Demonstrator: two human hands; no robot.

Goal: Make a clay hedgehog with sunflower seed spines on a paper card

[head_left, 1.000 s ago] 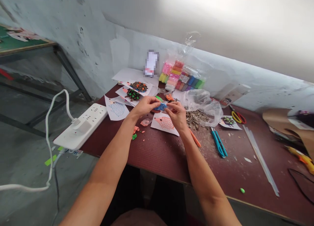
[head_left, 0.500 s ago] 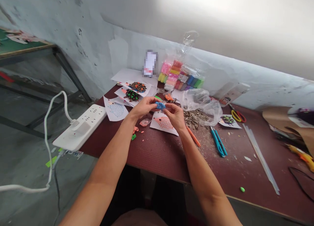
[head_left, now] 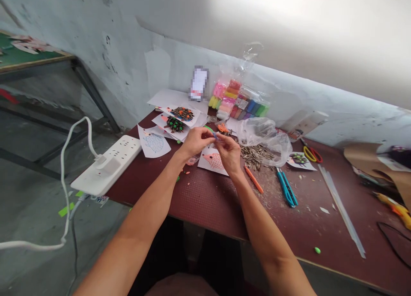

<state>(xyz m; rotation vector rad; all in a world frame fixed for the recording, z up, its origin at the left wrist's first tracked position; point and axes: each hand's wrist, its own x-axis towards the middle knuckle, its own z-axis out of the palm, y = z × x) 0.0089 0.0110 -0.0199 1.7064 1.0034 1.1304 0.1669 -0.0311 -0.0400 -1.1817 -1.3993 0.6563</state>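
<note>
Both hands meet above the dark red table, pinching a small piece of blue modelling clay [head_left: 215, 136], mostly hidden by the fingers. My left hand [head_left: 196, 142] grips it from the left, and my right hand [head_left: 229, 153] from the right, fingertips close together. Some clear wrapping seems to show by the right fingers. Just below lies a card with an orange hedgehog drawing [head_left: 213, 159], partly covered by my right hand. A heap of striped sunflower seeds [head_left: 255, 153] is to the right of it. An orange pen [head_left: 253, 179] lies in front of the seeds.
Finished-looking seed hedgehogs [head_left: 175, 124] and a blue hedgehog drawing [head_left: 154, 142] lie at left, beside a white power strip [head_left: 107, 165]. Wrapped coloured clay [head_left: 239, 103] and a phone [head_left: 199, 84] stand behind. At right are a teal cutter [head_left: 287, 188], scissors [head_left: 311, 153], glue sticks [head_left: 342, 210].
My fingers have drawn closer together around the blue clay, so less of it shows. The left hand has shifted slightly right, and the camera view has moved a little.
</note>
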